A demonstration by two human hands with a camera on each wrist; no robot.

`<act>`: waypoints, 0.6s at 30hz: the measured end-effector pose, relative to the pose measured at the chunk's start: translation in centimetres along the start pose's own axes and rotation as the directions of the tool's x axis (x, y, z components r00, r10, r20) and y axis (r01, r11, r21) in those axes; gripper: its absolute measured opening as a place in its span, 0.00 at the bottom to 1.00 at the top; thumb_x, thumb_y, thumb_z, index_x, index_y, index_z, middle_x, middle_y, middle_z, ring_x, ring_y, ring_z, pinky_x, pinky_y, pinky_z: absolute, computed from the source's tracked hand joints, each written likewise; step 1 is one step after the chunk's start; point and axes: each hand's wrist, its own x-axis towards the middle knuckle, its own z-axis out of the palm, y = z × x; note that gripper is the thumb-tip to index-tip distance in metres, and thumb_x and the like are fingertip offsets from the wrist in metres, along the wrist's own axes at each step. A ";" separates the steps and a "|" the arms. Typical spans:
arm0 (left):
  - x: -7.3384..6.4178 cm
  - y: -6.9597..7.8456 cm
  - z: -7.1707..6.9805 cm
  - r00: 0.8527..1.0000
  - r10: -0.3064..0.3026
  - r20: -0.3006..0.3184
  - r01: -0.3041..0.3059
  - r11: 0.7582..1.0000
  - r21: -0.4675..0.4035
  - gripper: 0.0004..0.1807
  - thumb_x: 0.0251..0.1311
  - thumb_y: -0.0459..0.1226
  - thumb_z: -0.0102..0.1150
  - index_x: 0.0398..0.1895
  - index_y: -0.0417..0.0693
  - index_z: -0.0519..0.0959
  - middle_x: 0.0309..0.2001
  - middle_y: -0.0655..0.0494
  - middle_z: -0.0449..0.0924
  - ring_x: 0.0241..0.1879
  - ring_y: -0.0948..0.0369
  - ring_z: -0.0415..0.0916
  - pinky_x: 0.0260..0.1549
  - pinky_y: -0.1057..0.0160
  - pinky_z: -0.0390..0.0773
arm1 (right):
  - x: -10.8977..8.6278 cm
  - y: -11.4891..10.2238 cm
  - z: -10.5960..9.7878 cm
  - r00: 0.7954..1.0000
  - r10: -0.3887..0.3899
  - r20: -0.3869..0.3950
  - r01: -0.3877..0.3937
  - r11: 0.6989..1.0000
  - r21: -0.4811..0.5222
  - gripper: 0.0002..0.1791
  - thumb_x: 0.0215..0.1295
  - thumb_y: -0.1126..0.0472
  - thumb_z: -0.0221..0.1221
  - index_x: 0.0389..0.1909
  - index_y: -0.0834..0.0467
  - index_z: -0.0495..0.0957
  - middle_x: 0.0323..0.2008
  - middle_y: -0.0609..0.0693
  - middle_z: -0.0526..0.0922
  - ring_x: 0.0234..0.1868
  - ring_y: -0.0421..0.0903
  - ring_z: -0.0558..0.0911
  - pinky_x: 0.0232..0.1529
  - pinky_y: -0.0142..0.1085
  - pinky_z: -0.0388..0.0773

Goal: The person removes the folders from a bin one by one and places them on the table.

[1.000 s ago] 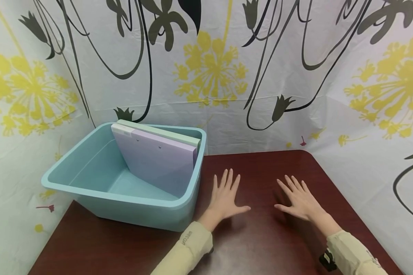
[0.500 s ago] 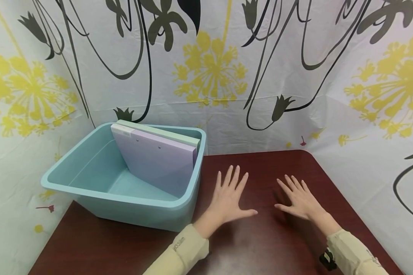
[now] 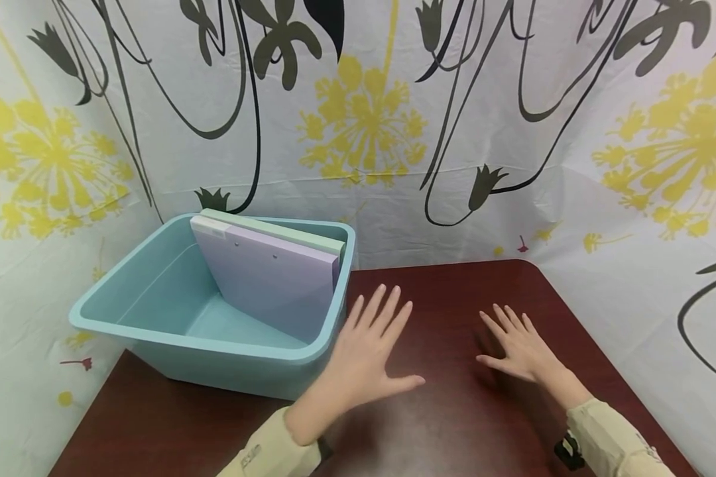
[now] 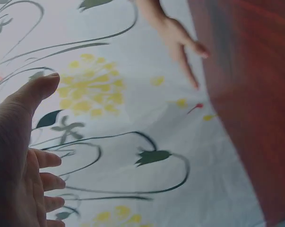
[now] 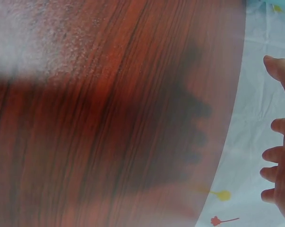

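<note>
My left hand [image 3: 360,361] is held over the table just right of the blue plastic tub [image 3: 185,341], fingers spread and nothing in them. In the head view it overlaps part of the tub's right side. Farther right, my right hand [image 3: 522,348] hovers above the table with spread fingers, also holding nothing; its shadow falls on the wood in the right wrist view. Inside the tub a lilac file folder [image 3: 274,278] leans upright against a pale green one [image 3: 274,228]. Their lower parts are partly hidden by the tub's rim.
The dark red wooden table [image 3: 447,291] has a rounded far right corner. A white curtain [image 3: 388,218] with yellow and grey flowers hangs behind and beside it. A small black device [image 3: 569,450] sits at the right wrist.
My left hand first rises and shifts right, then draws back left toward the tub, looking larger in the head view. The right hand keeps its place. Tub and folders stay put.
</note>
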 end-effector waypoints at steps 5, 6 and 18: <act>-1.6 -1.9 -3.2 0.998 -0.012 -0.054 0.009 0.998 -0.057 0.55 0.41 0.69 0.52 0.69 0.48 0.54 0.71 0.49 0.43 0.70 0.52 0.34 0.63 0.46 0.46 | -0.1 0.0 -0.2 1.000 0.004 0.020 -0.003 1.000 -0.009 0.47 0.52 0.33 0.55 0.66 0.60 0.58 0.65 0.68 0.54 0.65 0.66 0.52 0.59 0.61 0.47; -1.9 -2.4 -3.7 0.999 -0.015 -0.049 0.012 0.998 -0.065 0.55 0.41 0.69 0.52 0.69 0.48 0.54 0.71 0.49 0.43 0.70 0.52 0.34 0.63 0.45 0.46 | -0.1 0.0 -0.3 1.000 0.000 0.017 0.000 1.000 -0.011 0.47 0.52 0.34 0.55 0.65 0.61 0.58 0.65 0.68 0.54 0.65 0.66 0.52 0.59 0.61 0.48; -7.3 -11.1 -5.3 0.986 -0.120 -0.117 0.108 0.988 -0.107 0.52 0.51 0.73 0.27 0.67 0.42 0.57 0.68 0.45 0.53 0.69 0.49 0.41 0.60 0.38 0.45 | -0.6 0.2 -1.4 1.000 -0.017 -0.012 0.017 1.000 -0.011 0.47 0.52 0.35 0.56 0.65 0.62 0.58 0.64 0.70 0.56 0.65 0.66 0.53 0.60 0.60 0.46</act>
